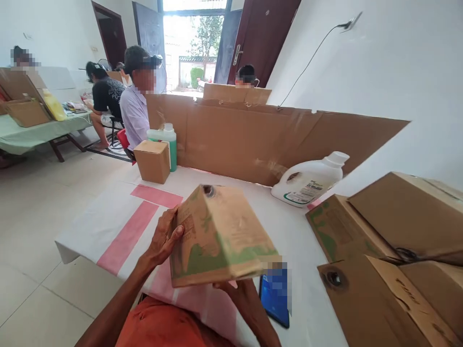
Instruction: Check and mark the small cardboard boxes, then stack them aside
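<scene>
A brown cardboard box with green printing hangs tilted above the table in front of me, a round dark hole near its top corner. My left hand presses against its left side, thumb on the printed face and fingers wrapped behind. Below the near bottom edge, my right hand supports the box, with most of its fingers hidden underneath. Beside my right wrist, a phone or tablet with a blue screen lies on the table.
A small plain box and a green-liquid bottle stand at the back left. A white jug leans by the cardboard screen. Several cardboard boxes crowd the right side. A person sits beyond the table.
</scene>
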{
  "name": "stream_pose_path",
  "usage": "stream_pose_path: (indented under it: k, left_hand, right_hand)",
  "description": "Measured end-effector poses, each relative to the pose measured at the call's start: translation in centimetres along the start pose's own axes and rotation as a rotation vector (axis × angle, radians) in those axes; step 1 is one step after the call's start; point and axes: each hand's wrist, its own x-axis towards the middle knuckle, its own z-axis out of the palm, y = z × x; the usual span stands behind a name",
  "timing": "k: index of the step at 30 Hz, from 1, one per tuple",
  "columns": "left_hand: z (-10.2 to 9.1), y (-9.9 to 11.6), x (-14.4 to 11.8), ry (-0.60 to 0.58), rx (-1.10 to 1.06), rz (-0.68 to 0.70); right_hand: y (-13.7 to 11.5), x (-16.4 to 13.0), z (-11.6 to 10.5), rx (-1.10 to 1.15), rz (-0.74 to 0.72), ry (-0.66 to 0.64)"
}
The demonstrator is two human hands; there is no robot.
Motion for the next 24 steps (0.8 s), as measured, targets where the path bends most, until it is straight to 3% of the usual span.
stream_pose_path:
  k: [2,5,8,10,12,14,17,20,22,24]
  left_hand:
    - [-4.1,2.6,-0.7,-0.082,0.084,-0.028]
    - [-10.0,5.8,-1.7,-0.323,0.059,-0.061]
    - [-13.0,6.9,-2.4,-0.403,-0.006,-0.032]
    - [-12.9,6.8,-2.5,-0.323,-0.004,-0.055]
    - [-11.7,6.3,-2.0,-0.17,0.065,-0.131]
    - [-10.2,5.7,-1.2,-0.036,0.128,-0.175]
    - [-8.4,4.1,0.1,0.094,0.016,-0.161]
    - [-7.5,2.1,0.9,0.107,-0.182,-0.201]
    - [-7.1,0.8,1.1,0.051,-0.238,-0.206]
    - [-6.9,-0.2,1.4,0.032,-0.256,-0.2]
  right_hand:
    - [-1.6,0.1,0.3,0.021,0.011,-0.025]
    - [-3.5,-0.5,1.8,0.228,0.068,-0.074]
    - [-4.0,-1.0,4.6,0.576,0.306,-0.126]
    - [-3.6,-0.9,6.5,0.769,0.451,-0.143]
    - [-3.2,-0.3,7.9,0.863,0.517,-0.149]
    - [-3.1,0.3,8.3,0.829,0.552,-0.169]
    - [-3.4,0.7,6.5,0.559,0.548,-0.185]
    - [-4.0,0.9,2.9,0.091,0.406,-0.031]
    - [-4.3,2.2,0.8,-0.173,0.227,0.099]
    - [-4.5,4.6,-0.3,-0.313,0.035,0.136]
